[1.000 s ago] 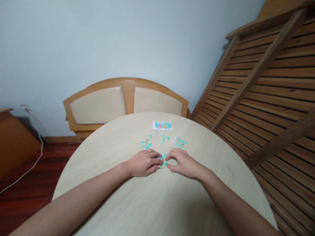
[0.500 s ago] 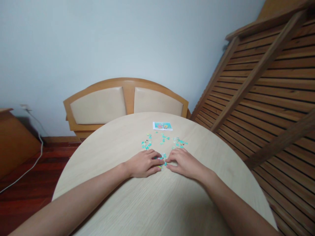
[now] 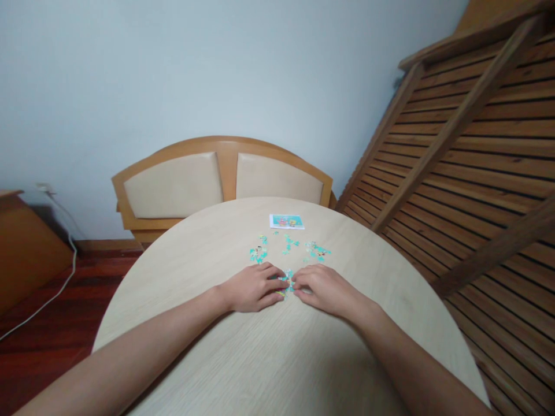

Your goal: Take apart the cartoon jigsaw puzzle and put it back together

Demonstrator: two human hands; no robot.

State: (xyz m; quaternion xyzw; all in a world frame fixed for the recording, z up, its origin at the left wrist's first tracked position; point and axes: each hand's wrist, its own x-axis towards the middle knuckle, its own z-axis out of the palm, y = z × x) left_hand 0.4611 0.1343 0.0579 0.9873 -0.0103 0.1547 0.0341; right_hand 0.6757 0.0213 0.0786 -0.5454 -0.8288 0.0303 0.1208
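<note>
Below the centre of the frame, between two bare hands, lies a small cluster of puzzle pieces (image 3: 289, 275), mostly teal with bits of yellow and white, flat on the round table (image 3: 277, 364). Fingers cover much of it, so how the pieces join is too small to tell. The left hand (image 3: 255, 287) comes in from the lower left, palm down, its fingers slightly apart and lightly bent, with the tips on the cluster's left side; whether they grip it or merely rest there I cannot tell. The right hand (image 3: 321, 288) reaches in from the lower right, fingers curled and thumb drawn close to them at the cluster's right edge; whether a piece is pinched between them cannot be made out.

Just above the hands in the frame, loose pieces lie in three groups: a left group (image 3: 258, 253), a sparser middle group (image 3: 288, 242) and a right group (image 3: 319, 251). Higher up, near the table's far edge, a picture card (image 3: 287, 222) shows pink and yellow figures on teal.

Behind the table, left of centre, stands a wooden headboard (image 3: 229, 167) with two cream panels, against a pale wall (image 3: 217, 69). A slatted wooden frame (image 3: 477, 150) leans across the right side. At the far left, a white cable (image 3: 73, 260) trails down past a wooden cabinet (image 3: 30, 248) onto the reddish floor (image 3: 87, 294).
</note>
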